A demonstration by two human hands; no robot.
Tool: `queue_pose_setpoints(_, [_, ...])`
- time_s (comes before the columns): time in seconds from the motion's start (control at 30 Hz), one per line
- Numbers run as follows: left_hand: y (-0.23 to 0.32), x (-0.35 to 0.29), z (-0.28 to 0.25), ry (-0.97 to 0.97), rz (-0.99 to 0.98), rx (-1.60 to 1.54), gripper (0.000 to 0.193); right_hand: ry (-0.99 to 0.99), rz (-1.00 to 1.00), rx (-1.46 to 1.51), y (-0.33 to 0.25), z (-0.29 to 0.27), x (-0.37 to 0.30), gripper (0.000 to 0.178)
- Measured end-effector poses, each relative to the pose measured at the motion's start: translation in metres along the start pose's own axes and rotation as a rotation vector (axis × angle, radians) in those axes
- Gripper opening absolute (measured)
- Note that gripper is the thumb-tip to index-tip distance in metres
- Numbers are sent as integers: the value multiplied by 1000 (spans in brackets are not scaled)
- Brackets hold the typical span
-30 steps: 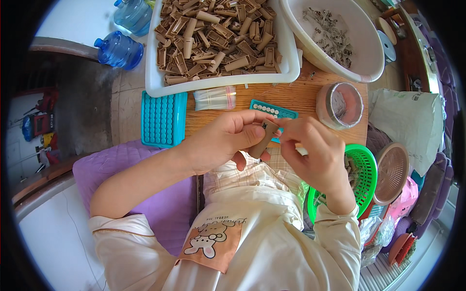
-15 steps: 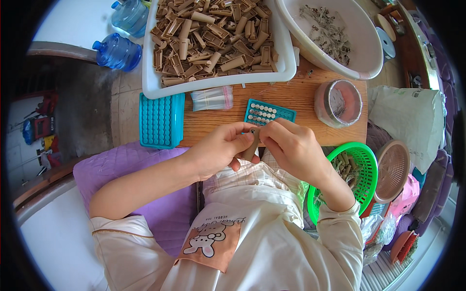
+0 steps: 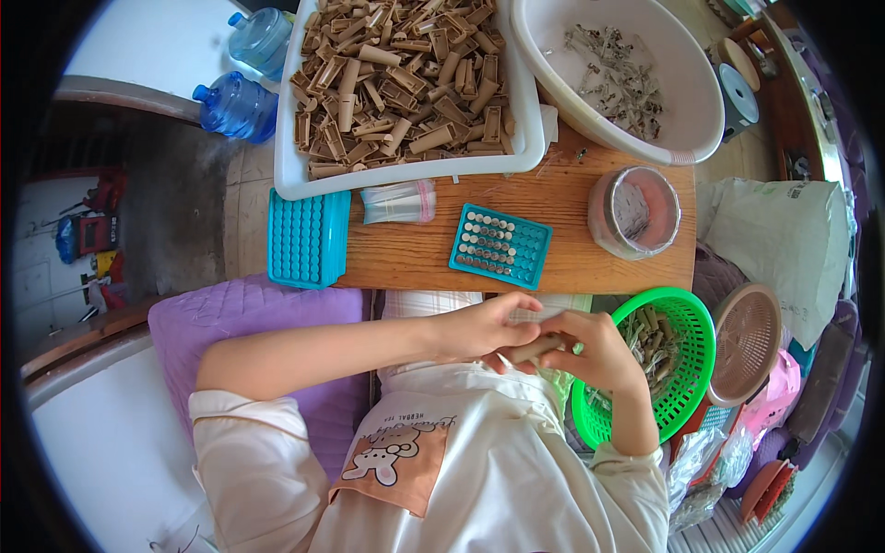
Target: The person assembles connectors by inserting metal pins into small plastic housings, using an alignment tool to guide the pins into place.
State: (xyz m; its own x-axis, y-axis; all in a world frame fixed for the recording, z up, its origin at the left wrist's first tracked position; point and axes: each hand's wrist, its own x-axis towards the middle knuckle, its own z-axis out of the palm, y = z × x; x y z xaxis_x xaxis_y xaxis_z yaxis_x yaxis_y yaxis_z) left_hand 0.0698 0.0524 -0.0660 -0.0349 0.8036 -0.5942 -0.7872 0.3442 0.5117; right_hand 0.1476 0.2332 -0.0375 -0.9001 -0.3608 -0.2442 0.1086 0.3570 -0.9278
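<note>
My right hand (image 3: 595, 348) is closed around a brown plastic casing (image 3: 535, 348), a rounded tube-like piece, held above my lap. My left hand (image 3: 489, 327) is beside its left end with index finger and thumb apart. Its lower fingers lie close to the casing, and whether they touch it I cannot make out. A small pale greenish bit (image 3: 578, 348) shows at my right fingers. Right of that hand, a green basket (image 3: 705, 346) holds similar brown pieces mixed with clear, stringy parts.
On the wooden table (image 3: 396, 263) lie a teal tray (image 3: 530, 241) with round button-like discs, stacked teal trays (image 3: 307, 241), clear plastic bags (image 3: 398, 201) and a tape-rimmed tub (image 3: 636, 212). Behind are a white bin (image 3: 410, 182) of brown casings and a white basin (image 3: 544, 69) of small clear-and-metal parts.
Both hands have moved down toward my lap and slightly right, away from the teal tray. The casing has turned from upright to nearly sideways, and my left fingers have spread.
</note>
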Motion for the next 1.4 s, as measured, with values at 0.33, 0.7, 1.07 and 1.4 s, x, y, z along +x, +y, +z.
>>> queue_pose_setpoints(0.33, [78, 168, -33, 1010, 973, 1433, 19, 383, 728, -592, 59, -38, -142, 26])
queue_pose_setpoints(0.7, [88, 163, -43, 929, 976, 1583, 13, 476, 473, -683, 26, -58, -81, 29])
queue_pose_setpoints(1.07, [57, 4, -25, 679, 906, 1003, 14, 632, -215, -62, -45, -82, 125, 11])
queue_pose_setpoints(1.4, [72, -96, -53, 777, 749, 170, 28, 600, 73, -746, -19, 5, 293, 26])
